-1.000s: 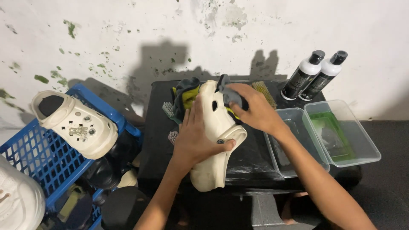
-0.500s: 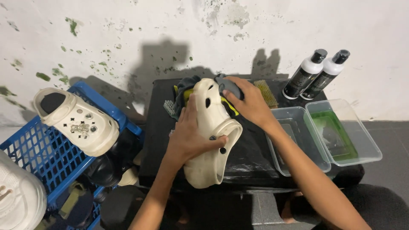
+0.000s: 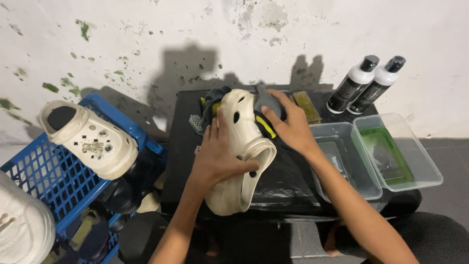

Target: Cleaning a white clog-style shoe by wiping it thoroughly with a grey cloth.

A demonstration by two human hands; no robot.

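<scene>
At twelve o'clock I face a stained white wall (image 3: 303,34) with green flecks; grey floor tiles (image 3: 449,161) lie at four o'clock.

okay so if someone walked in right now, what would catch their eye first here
Probably the cream clog in the middle of the black table, gripped by the left hand while the right hand presses a grey cloth against its toe end. Next, a second clog atop the blue crate at left.
</scene>
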